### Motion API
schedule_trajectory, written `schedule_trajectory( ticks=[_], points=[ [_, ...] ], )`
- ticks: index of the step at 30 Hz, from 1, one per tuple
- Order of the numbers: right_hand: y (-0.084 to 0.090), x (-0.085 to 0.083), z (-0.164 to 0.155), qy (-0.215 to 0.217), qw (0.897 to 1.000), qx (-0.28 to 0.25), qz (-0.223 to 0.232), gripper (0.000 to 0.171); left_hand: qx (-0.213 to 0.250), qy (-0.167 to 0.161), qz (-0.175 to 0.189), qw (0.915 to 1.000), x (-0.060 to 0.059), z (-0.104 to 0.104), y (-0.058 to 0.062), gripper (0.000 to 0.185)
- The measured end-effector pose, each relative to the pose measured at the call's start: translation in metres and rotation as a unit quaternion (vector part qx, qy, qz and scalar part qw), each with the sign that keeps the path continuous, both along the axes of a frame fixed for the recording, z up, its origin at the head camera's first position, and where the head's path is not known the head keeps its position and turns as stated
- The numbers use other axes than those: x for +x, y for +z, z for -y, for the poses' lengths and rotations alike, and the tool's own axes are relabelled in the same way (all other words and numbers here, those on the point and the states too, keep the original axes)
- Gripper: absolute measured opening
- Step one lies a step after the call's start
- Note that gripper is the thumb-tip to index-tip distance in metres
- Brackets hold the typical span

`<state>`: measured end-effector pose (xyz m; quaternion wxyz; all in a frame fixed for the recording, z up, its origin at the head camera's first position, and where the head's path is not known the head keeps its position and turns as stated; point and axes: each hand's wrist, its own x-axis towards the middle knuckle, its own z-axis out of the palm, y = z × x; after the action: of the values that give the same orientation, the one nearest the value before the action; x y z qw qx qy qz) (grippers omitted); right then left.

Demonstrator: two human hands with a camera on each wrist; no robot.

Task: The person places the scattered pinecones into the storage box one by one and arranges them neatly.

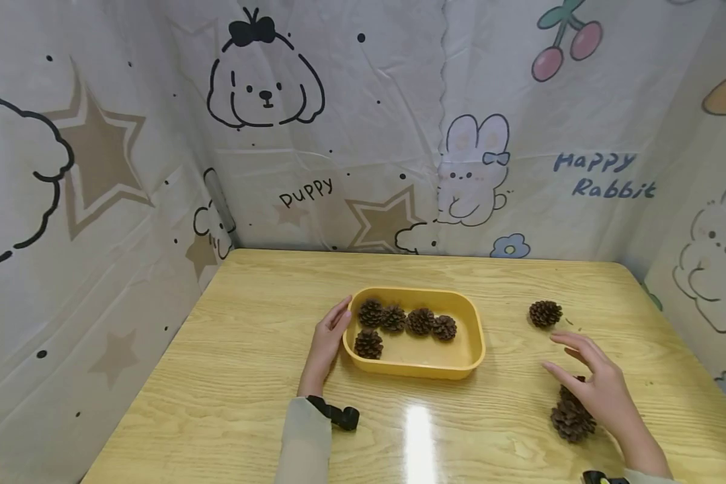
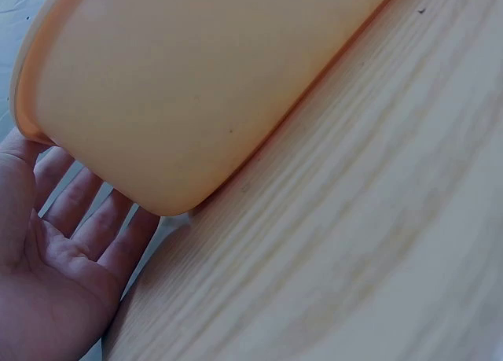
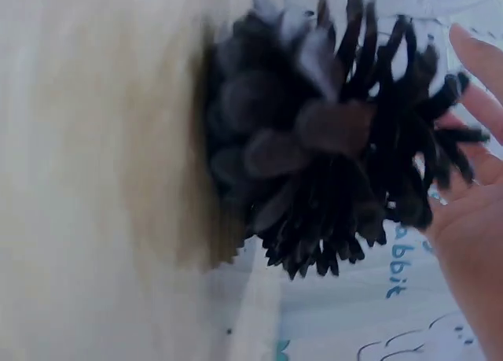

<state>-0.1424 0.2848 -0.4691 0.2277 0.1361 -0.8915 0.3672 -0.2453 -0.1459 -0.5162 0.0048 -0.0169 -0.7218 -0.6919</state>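
At the lower right of the head view, the right hand (image 1: 601,393) hovered with its fingers (image 1: 571,341) spread wide and relaxed, holding nothing, just above a dark pine cone (image 1: 572,417) on the desk (image 1: 230,376). Whether the palm touched that cone, I cannot tell. To the left, near the middle of the frame, the left hand (image 1: 325,346) lay with straight fingers against the short left wall of the yellow tray (image 1: 420,366). Inside the tray were five pine cones (image 1: 407,321), four in a row at the back and one in front at the left. Further away, at the right of the frame, a single pine cone (image 1: 545,313) lay alone on the desk.

In my judgement the gathering was mostly done: five cones were in the tray and two remained outside.

The left wrist view showed only the tray's outer wall (image 2: 196,86) with the open palm (image 2: 55,274) beside it, not the cones. The right wrist view showed the near cone (image 3: 330,141) very close and blurred, with flat fingers (image 3: 475,141) beside it.
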Motion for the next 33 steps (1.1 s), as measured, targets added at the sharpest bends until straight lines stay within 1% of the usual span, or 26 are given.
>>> schedule_trajectory(
  ticks=[3, 7, 14, 18, 25, 28, 33],
  points=[
    [-0.002, 0.003, -0.007, -0.008, 1.0, 0.0, 0.028, 0.05, -0.003, 0.006, -0.003, 1.0, 0.001, 0.0, -0.001, 0.049],
    [-0.006, 0.007, -0.017, -0.005, 0.998, 0.001, 0.058, 0.049, 0.0, 0.006, -0.003, 1.0, 0.0, 0.001, -0.001, 0.05],
    [-0.011, 0.015, -0.029, -0.009, 0.995, -0.002, 0.096, 0.047, -0.005, 0.007, -0.001, 1.0, 0.001, 0.0, -0.001, 0.049],
    [-0.014, 0.018, -0.036, -0.009, 0.992, 0.002, 0.124, 0.047, -0.001, 0.002, 0.0, 1.0, 0.001, 0.0, -0.001, 0.048],
    [-0.018, 0.026, -0.045, -0.035, 0.984, 0.008, 0.175, 0.049, 0.005, 0.004, 0.003, 1.0, 0.001, -0.001, -0.001, 0.047],
    [-0.019, 0.029, -0.048, -0.04, 0.981, 0.009, 0.189, 0.049, 0.0, 0.007, 0.007, 0.9999, 0.001, -0.001, -0.002, 0.047],
    [-0.021, 0.031, -0.05, -0.034, 0.978, 0.004, 0.206, 0.048, -0.005, 0.008, 0.009, 0.9999, 0.001, -0.001, -0.002, 0.046]
  ],
)
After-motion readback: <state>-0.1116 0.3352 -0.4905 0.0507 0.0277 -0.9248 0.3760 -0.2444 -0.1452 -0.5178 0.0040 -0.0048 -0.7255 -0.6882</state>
